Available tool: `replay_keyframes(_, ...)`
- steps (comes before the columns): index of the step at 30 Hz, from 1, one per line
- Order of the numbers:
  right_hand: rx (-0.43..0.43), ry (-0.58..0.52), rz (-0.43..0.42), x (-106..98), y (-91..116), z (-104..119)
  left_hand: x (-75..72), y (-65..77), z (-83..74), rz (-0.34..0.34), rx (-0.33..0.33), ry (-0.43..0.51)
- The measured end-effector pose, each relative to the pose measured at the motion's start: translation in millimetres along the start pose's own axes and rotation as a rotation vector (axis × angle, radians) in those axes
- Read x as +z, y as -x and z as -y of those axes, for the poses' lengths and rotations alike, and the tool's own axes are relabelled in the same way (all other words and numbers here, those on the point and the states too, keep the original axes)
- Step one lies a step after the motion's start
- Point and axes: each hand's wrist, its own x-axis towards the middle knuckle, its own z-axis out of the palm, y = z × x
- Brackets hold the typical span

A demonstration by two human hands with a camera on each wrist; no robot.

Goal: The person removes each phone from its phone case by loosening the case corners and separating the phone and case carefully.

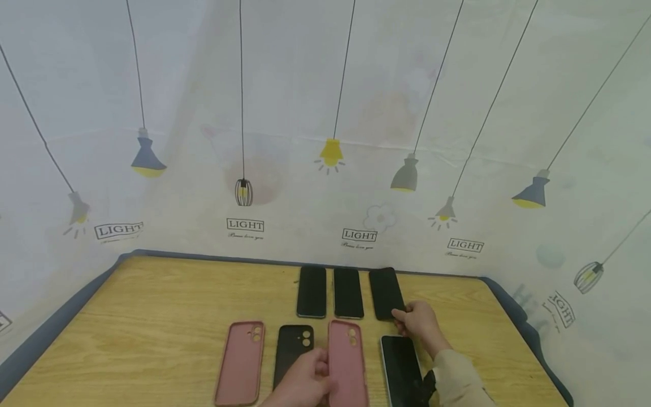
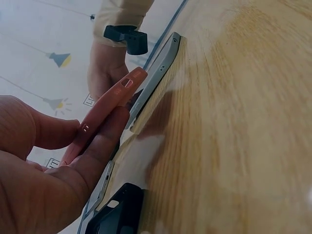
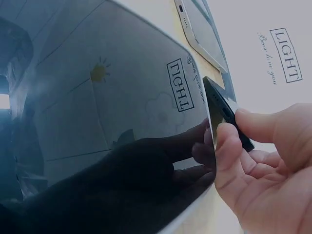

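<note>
In the head view my left hand [image 1: 304, 380] holds a pink phone case [image 1: 348, 359] by its left side, its camera cutouts at the top. The left wrist view shows that case [image 2: 108, 100] edge-on above the table, gripped between thumb and fingers. My right hand [image 1: 421, 323] pinches the lower right corner of a dark smartphone [image 1: 385, 295], the rightmost in the back row. Up close in the right wrist view, thumb and forefinger clasp the bottom end of this smartphone [image 3: 222, 107]. Just in front of that hand lies another smartphone [image 1: 400, 364], black screen up.
Two more smartphones, one left [image 1: 312, 291] and one in the middle [image 1: 348, 292], lie along the back. A black phone case [image 1: 291, 347] and a second pink phone case [image 1: 240, 362] lie to the left on the wooden table [image 1: 142, 322]. Behind the table hangs a lamp-printed curtain [image 1: 290, 113].
</note>
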Motion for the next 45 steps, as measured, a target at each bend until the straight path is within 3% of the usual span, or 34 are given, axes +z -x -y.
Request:
replay_keyframes(11, -0.077, 0.304, -0.070, -2.4, -4.5, -4.7, 2.9, -0.9, -1.1, -0.001, -0.019, 0.008)
replay_keyframes(23, -0.100, 0.357, -0.093, -1.9, -6.2, -9.3, 1.8, -1.0, -3.6, -0.005, -0.044, 0.018)
replay_keyframes(31, -0.077, 0.406, -0.110, -12.4, -6.1, -7.7, 0.4, -1.7, -0.6, 0.002, -0.015, 0.014)
replay_keyframes(38, -0.167, 0.311, -0.113, -18.7, 4.7, 2.4, 2.8, -2.3, -3.7, 0.004, -0.011, 0.006)
replay_keyframes(45, -0.215, 0.167, -0.104, -11.7, 27.3, 10.3, 5.4, -3.4, -4.1, 0.018, -0.009, 0.021)
